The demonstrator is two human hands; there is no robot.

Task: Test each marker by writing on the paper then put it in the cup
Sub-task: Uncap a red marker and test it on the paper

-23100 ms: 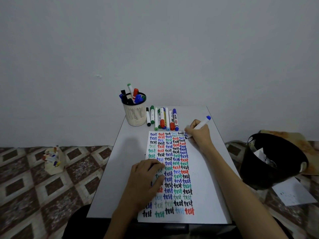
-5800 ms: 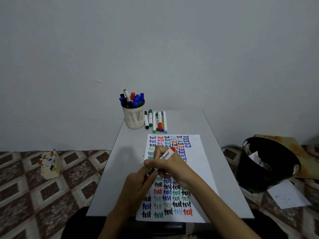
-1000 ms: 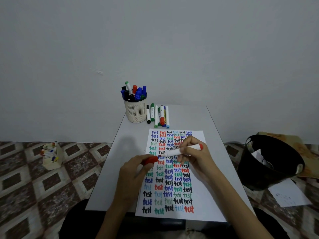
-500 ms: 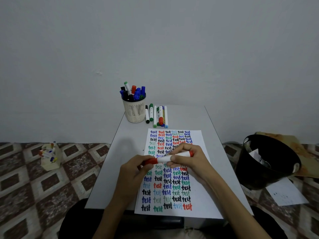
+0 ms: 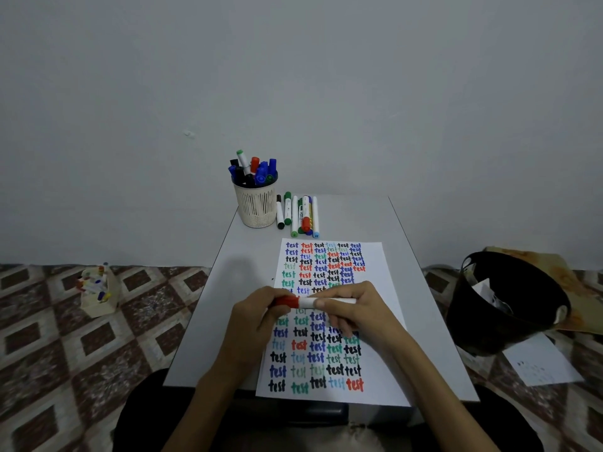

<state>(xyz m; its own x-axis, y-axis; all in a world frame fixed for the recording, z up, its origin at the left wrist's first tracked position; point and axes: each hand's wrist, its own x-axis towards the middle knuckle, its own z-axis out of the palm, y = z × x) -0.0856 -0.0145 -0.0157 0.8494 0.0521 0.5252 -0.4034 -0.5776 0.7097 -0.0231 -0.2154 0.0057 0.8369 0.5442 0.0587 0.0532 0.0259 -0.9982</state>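
Capping seems the step: L hand pinches the red plastic cap, R hand grips the white-barrelled marker above the white paper sheet, so push straight & snug before the cream slotted plastic cup.

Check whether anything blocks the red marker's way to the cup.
Nothing visible does: only flat paper and bare table lie between the red marker and the cup. The loose markers lie beside the cup.
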